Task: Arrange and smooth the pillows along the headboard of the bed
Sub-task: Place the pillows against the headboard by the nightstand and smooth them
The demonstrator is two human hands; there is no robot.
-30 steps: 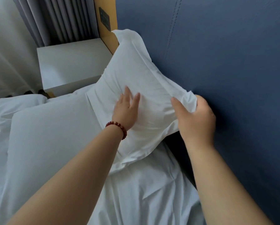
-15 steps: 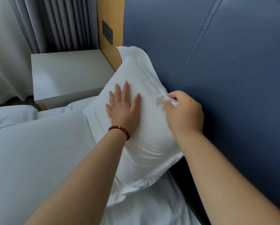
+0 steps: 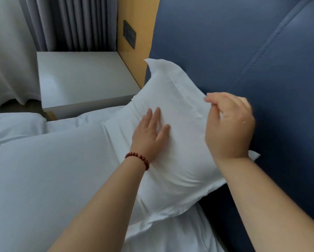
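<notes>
curtains (image 3: 10, 51): white and grey, hanging at the far left.
bedside table (image 3: 83, 79): pale top, just right of the curtains, beside the bed.
flat pillow (image 3: 52, 170): white, lying at near left, its right edge touching the propped one.
wood panel (image 3: 134, 57): left of the headboard, carries a dark switch plate (image 3: 129, 34).
left hand (image 3: 149, 135): palm flat on the pillow's face, fingers straight, gripping nothing; red bead bracelet (image 3: 138, 158) at the wrist.
pillow (image 3: 174, 170): white, propped tilted against the headboard's left end, lower edge on the sheet (image 3: 179, 233).
right hand (image 3: 228, 128): fingers curled, thumb and fingertips pinching the pillow's right edge flap.
headboard (image 3: 243, 51): blue, padded, stitched seam, filling the right.
</notes>
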